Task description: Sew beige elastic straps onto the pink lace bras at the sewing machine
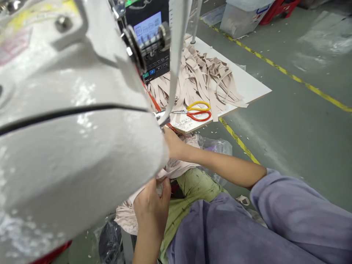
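Observation:
My left hand (152,205) is below the white sewing machine head (82,146), its thumb and fingers closed on the edge of a pale pink lace fabric (183,167). Just above it, my right hand (173,143) reaches in at the fabric beside the machine head, which hides its fingers. More of the gathered fabric hangs under my left hand. Scissors (199,111) with one yellow and one red handle lie on the white table (253,86), beside a pile of beige strips (198,73).
A control panel with a lit screen (148,29) stands behind the machine head. A clear plastic bag (217,146) is below the table edge. A plastic bin (242,18) and a red stool (280,9) stand on the floor, near yellow tape lines.

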`<control>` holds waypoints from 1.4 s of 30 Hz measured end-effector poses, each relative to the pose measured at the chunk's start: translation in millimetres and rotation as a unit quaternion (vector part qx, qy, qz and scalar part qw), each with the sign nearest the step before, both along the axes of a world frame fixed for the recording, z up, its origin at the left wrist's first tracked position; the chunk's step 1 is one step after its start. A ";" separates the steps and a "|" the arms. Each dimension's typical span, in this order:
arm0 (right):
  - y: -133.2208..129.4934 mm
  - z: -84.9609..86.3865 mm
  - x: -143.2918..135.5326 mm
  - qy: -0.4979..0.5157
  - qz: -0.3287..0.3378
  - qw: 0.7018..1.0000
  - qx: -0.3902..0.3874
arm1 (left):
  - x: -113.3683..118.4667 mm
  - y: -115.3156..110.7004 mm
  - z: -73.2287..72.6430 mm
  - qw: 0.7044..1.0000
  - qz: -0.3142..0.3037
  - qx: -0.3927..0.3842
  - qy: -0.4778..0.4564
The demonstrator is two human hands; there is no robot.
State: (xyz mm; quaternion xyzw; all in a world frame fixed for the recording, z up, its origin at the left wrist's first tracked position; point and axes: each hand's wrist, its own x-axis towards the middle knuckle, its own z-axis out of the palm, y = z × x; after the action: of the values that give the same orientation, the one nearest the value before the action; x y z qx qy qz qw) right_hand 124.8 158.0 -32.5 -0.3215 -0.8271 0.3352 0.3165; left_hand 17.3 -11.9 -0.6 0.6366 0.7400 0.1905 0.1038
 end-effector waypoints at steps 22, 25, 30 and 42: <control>-2.9 -3.8 4.4 0.182 -0.031 0.982 -0.046 | -1.3 -3.1 0.1 0.998 0.025 -0.027 0.052; -9.6 -7.8 6.5 0.219 -0.047 0.969 -0.099 | -2.3 -8.1 -1.8 0.997 0.051 -0.026 0.045; -34.2 -16.3 26.5 0.252 -0.069 0.939 -0.222 | -0.9 -12.3 -10.7 0.995 0.093 0.019 0.027; -119.5 -5.5 92.5 0.213 0.019 0.884 -0.417 | 54.5 -78.8 -27.4 0.967 -0.117 -0.093 -0.205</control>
State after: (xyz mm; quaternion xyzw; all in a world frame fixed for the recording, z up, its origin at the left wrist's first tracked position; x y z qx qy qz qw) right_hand 217.2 38.5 -38.0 -0.3286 -0.5301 0.7152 0.3153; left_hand 71.8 -90.7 -28.0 0.6540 0.6374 0.2341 0.3336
